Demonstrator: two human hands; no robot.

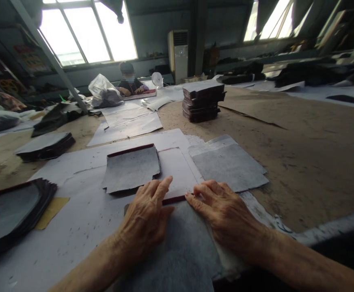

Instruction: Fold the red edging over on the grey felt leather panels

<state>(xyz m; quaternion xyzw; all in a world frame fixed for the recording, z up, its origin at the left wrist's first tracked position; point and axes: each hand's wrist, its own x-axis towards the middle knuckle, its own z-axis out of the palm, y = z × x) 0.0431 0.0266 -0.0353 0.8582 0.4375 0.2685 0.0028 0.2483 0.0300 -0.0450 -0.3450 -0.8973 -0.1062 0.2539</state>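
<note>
A grey-backed sheet piece (pixel 186 239) lies before me at the near table edge, its far edge turned over in a narrow dark red strip (pixel 173 199). My left hand (pixel 148 209) is closed at the strip's left part, thumb on the near side and index finger beyond it. At the strip's right end, my right hand (pixel 225 209) presses with its thumb tip, other fingers curled. Both palms hide parts of the piece. Just beyond my left hand is a similar grey piece with a dark red edge (pixel 131 168). Flat grey sheets (pixel 228 164) lie beyond my right hand.
White paper (pixel 73 219) covers the near tabletop. At left are a fanned stack of grey pieces (pixel 6 215), yellow card (pixel 52 211) and another stack (pixel 46 146). A tall dark red stack (pixel 203 103) stands farther off. A co-worker (pixel 130 81) sits across the table.
</note>
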